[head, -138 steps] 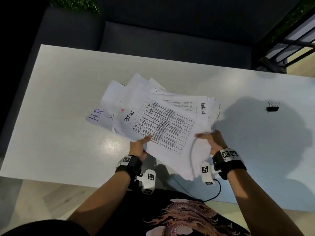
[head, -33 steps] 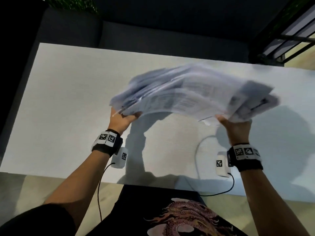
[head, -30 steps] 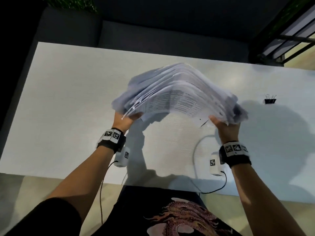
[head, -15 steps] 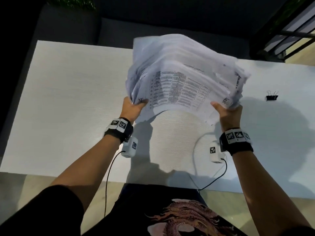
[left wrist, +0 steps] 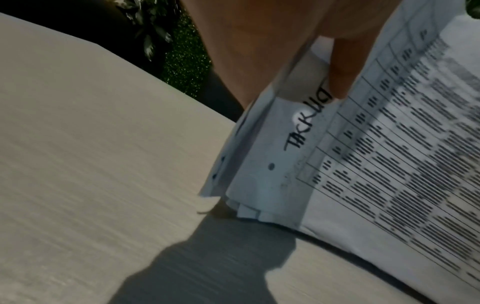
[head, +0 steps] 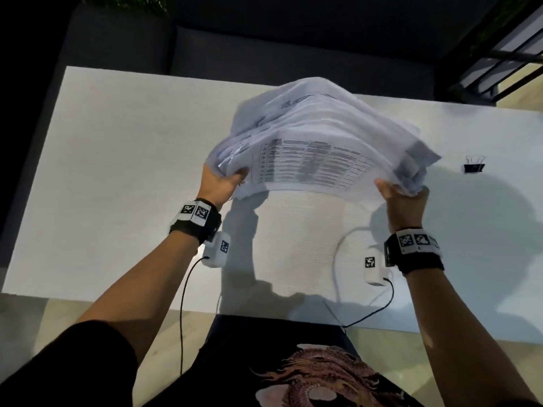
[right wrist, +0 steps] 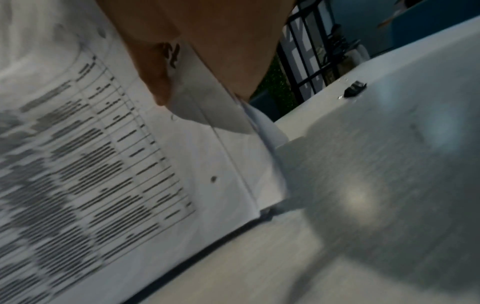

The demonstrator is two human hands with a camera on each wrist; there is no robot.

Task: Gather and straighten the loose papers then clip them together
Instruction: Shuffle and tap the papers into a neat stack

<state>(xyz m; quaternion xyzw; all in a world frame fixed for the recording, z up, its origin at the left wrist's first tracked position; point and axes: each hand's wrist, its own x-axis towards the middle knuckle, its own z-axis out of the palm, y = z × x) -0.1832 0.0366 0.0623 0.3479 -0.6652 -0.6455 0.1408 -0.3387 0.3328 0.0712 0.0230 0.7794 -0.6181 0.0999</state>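
A thick, uneven stack of white papers (head: 317, 142) with a printed table on the near sheet arches above the white table (head: 117, 171). My left hand (head: 220, 183) grips its left edge, thumb on the front sheet (left wrist: 389, 164). My right hand (head: 402, 198) grips the right edge, thumb pressed on the printed sheet (right wrist: 103, 164). The stack's lower edge sits on or just above the tabletop; I cannot tell which. A black binder clip (head: 473, 167) lies on the table right of the stack, also in the right wrist view as the clip (right wrist: 354, 89).
A dark sofa (head: 264, 54) runs behind the table's far edge. A dark railing (head: 505, 63) stands at the far right. Thin black cables (head: 182, 304) hang from my wrist cameras over the table's near edge.
The stack was lifted from the table and gathered between both hands. In the last half second it tipped lower and toward me, and both hands came down and nearer.
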